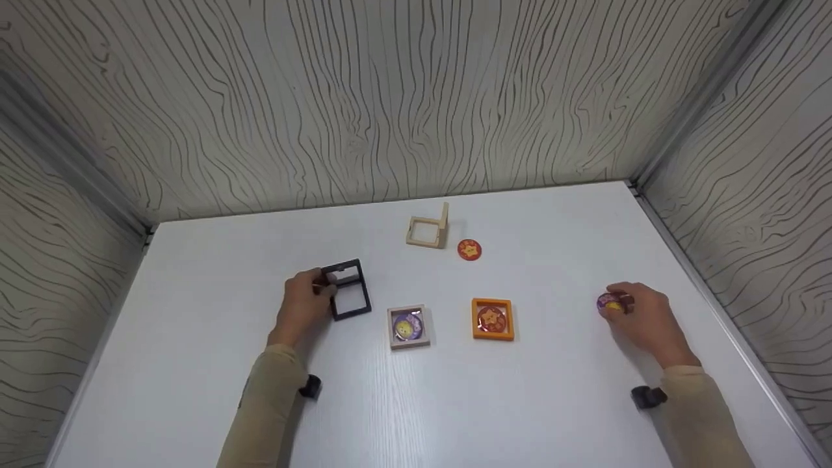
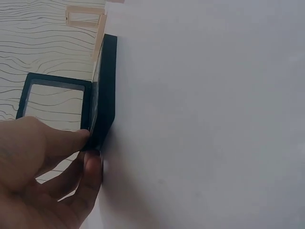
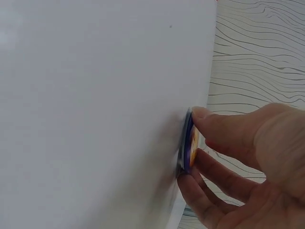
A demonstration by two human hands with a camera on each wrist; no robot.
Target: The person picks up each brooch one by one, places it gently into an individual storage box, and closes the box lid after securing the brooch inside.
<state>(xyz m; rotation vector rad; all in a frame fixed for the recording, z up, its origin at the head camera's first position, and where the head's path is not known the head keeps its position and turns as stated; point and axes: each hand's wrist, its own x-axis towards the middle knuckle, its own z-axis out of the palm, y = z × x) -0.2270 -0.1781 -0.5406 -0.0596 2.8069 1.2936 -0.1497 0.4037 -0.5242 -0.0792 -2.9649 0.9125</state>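
My left hand [image 1: 304, 300] pinches the left edge of a black hinged frame [image 1: 365, 296]. In the left wrist view that black frame [image 2: 108, 81] is unfolded, one half on the table and the other half standing up, with thumb and fingers near the hinge. Far to the right, my right hand [image 1: 647, 318] holds a purple round badge with a yellow figure [image 1: 610, 302] by its rim. The right wrist view shows the badge [image 3: 190, 145] almost edge-on, between thumb and fingertips, close to the tabletop.
Between the hands lie a pale pink frame [image 1: 391, 328] around a purple badge and an orange frame [image 1: 494, 337] around a red star badge. Farther back, an unfolded wooden frame [image 1: 416, 244] stands beside a loose red star badge [image 1: 469, 249]. Patterned walls [image 1: 390, 97] bound the white table [image 1: 442, 403].
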